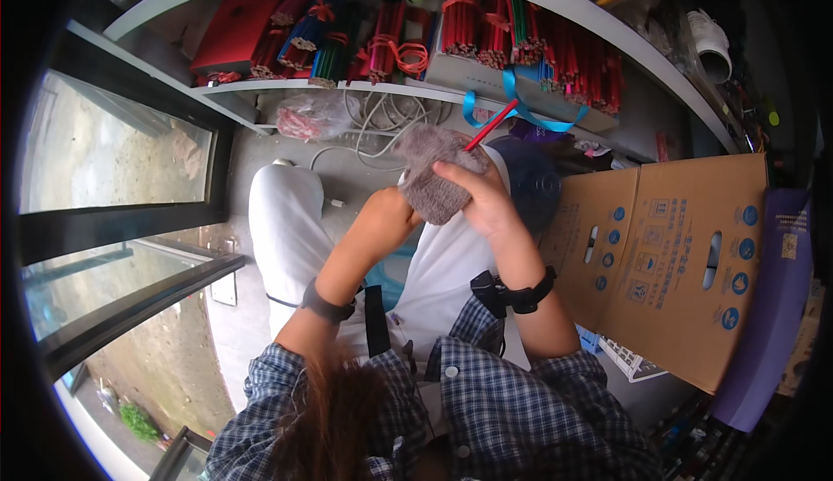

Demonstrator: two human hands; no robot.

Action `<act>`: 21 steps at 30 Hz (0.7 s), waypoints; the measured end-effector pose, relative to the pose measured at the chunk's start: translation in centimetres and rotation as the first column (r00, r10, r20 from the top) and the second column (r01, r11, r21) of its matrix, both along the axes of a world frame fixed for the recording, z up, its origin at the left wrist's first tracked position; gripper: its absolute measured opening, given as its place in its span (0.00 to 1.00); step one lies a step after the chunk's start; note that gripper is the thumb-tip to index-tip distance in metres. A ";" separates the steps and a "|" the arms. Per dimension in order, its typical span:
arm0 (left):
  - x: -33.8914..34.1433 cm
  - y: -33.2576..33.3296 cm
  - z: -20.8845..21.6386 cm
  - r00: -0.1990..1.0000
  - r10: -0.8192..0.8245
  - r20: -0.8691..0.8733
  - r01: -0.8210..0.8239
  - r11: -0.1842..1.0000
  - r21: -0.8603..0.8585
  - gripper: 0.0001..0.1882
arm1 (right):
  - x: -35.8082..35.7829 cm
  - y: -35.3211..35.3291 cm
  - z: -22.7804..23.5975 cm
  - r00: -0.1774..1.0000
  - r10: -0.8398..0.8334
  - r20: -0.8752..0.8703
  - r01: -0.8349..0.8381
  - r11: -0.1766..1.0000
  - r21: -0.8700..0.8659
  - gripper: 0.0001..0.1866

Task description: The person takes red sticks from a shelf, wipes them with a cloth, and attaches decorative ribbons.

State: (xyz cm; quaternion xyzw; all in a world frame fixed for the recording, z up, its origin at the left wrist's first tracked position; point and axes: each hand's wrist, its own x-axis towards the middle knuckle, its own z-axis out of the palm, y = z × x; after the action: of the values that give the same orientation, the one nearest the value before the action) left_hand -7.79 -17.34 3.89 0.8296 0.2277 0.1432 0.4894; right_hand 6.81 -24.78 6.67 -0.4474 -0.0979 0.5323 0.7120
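A fuzzy greyish-mauve cloth (438,188) is held up between my two hands, above my lap. My right hand (488,202) grips it from the right, thumb pressed on its front. Out of that grip a thin red stick like a pencil (493,125) points up and to the right; its lower end is hidden by the cloth and hand. My left hand (389,214) is curled against the cloth's lower left side, its fingertips out of sight behind it.
Ahead, a shelf holds bundles of red pencils (460,26), green and blue bundles and a red box (239,34). Blue ribbon (555,124) hangs from it. White cables (373,130) lie below. A large cardboard box (659,255) stands right, a glass window (130,143) left.
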 end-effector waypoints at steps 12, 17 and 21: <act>0.0 2.7 2.7 0.911 0.299 0.285 -0.353 0.922 0.161 0.18 | 1.2 0.5 4.3 0.150 0.332 0.931 -0.020 0.943 -0.333 0.19; -0.4 1.8 4.3 0.896 0.355 0.267 -0.356 0.933 -0.045 0.20 | 0.8 1.1 3.2 -0.518 0.229 0.824 -0.009 0.962 -0.273 0.14; -0.8 2.8 4.3 0.937 0.240 0.252 -0.336 0.816 0.470 0.20 | 0.8 2.2 3.2 -0.698 0.113 0.708 -0.025 0.983 -0.183 0.11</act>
State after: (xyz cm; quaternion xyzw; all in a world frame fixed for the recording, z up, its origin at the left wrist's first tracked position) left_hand -8.60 -14.52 8.15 0.8678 0.2599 0.3451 0.2454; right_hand 7.57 -22.63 9.91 -0.6701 -0.7180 -0.1377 0.1283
